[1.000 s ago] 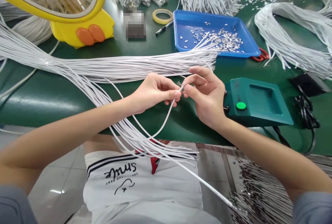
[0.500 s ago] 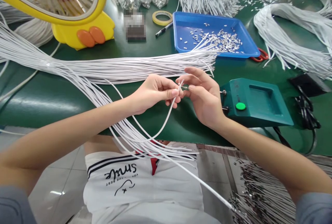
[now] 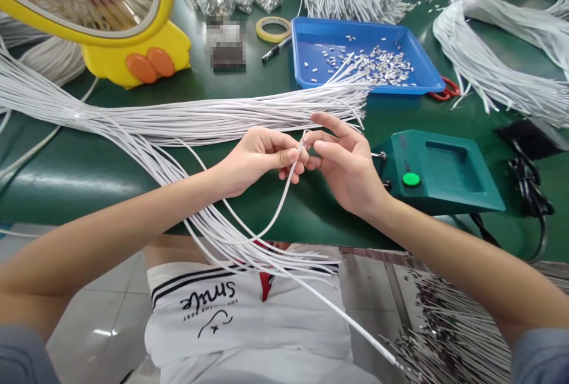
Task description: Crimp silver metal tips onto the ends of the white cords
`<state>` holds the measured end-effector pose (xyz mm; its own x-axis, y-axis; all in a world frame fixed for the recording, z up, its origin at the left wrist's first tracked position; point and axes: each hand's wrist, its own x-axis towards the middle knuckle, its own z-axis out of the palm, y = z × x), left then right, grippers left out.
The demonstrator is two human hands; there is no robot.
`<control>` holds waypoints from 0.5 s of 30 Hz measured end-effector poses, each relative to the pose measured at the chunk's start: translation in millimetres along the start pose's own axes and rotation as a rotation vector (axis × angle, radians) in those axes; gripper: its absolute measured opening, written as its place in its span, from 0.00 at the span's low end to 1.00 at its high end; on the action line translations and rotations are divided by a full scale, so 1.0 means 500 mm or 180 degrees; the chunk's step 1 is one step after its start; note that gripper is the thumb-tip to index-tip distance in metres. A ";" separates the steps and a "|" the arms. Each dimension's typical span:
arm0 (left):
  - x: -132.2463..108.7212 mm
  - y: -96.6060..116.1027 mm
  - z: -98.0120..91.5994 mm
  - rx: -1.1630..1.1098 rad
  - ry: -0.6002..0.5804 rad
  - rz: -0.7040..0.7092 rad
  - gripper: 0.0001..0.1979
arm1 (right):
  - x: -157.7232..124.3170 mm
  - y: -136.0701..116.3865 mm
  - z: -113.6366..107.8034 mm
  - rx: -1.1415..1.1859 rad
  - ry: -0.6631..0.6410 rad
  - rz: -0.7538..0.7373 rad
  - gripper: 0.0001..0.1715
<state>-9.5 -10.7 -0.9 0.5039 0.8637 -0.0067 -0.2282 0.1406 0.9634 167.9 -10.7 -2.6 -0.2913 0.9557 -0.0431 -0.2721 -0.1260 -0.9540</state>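
Above the counter (image 3: 89, 179), the left hand (image 3: 260, 160) pinched 1 white cable (image 3: 283, 199) near its end; the right hand (image 3: 349, 173), loosely parted, perhaps touched the tip; the cable seemed light, flexible, best held just behind its end.

Cable (image 3: 283, 195) at centre: white; long bundle (image 3: 200, 116) to its left, same white. Tabletop (image 3: 111, 165) dark green. Far left, fan (image 3: 106, 61) yellow, orange ovals (image 3: 160, 62). Far side, tray (image 3: 315, 34) blue, tape roll (image 3: 272, 38) yellow. Right: box-shaped device (image 3: 453, 188) teal, button (image 3: 411, 179) bright green. Near: garment (image 3: 267, 336) white, black stripes (image 3: 178, 281), black lettering (image 3: 215, 296).
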 end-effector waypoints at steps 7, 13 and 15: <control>0.002 0.001 0.001 0.0045 0.0020 -0.0010 0.12 | 0.005 0.001 -0.001 0.0273 -0.0082 0.0248 0.26; 0.004 -0.001 -0.001 0.0125 0.0113 0.0004 0.15 | 0.003 -0.004 0.001 0.0291 -0.0156 0.0338 0.26; 0.004 -0.002 -0.001 0.0130 0.0113 0.0026 0.15 | 0.002 -0.005 0.001 0.0304 -0.0167 0.0338 0.26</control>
<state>-8.8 -9.0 -2.3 0.4720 0.8816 -0.0075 -0.1979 0.1142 0.9736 167.7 -9.5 0.2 -0.3699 0.9207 -0.1244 -0.3224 -0.2527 -0.9122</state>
